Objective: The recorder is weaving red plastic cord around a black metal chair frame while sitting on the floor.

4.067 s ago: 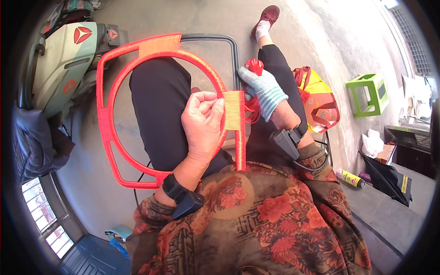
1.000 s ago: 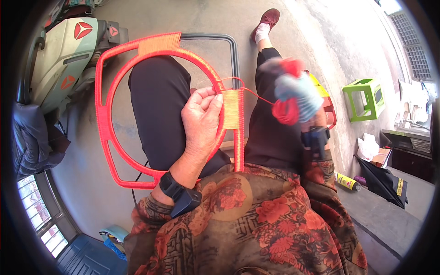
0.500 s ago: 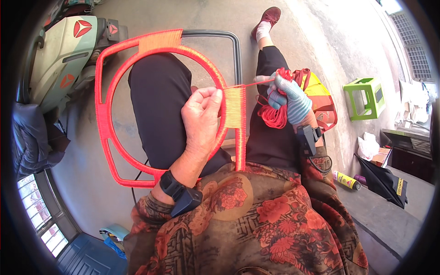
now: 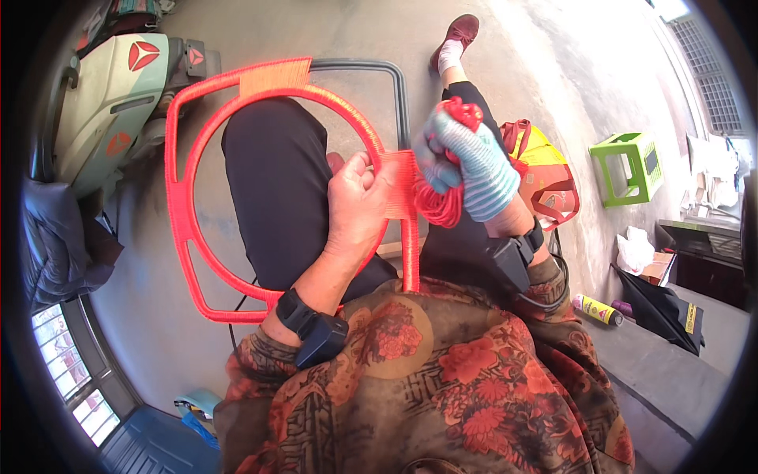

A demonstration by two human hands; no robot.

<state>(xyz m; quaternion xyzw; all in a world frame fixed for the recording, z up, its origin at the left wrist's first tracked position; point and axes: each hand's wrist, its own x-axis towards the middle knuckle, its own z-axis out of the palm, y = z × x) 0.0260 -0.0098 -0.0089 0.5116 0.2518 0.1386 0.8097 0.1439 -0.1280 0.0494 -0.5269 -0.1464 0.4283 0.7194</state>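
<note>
Across my lap lies a metal frame point(image 4: 175, 158) with a round inner ring, mostly wrapped in red-orange cord. Its far right corner is bare grey tube point(image 4: 400, 93). My left hand point(image 4: 355, 201) is closed on the ring's right side, thumb on a flat band of side-by-side cord strands point(image 4: 399, 186); some fingertips are hidden behind it. Just right of that band is my right hand point(image 4: 474, 166) in a blue-and-white striped knit glove, its fingers wrapped round a bundle of red cord point(image 4: 439, 207). Loops hang below the fist, and more cord bunches above it.
A light-coloured scooter point(image 4: 106, 110) stands at left. Right of my outstretched leg sits a red and yellow bag point(image 4: 545, 170), and farther right a green plastic stool point(image 4: 628, 170). A spray can point(image 4: 598, 310) and a folded black umbrella point(image 4: 659, 308) lie at lower right.
My right hand has come left and closer to the frame with the cord bundle, its fist now turned upward. The taut strand between hands no longer shows. My left thumb has shifted onto the band.
</note>
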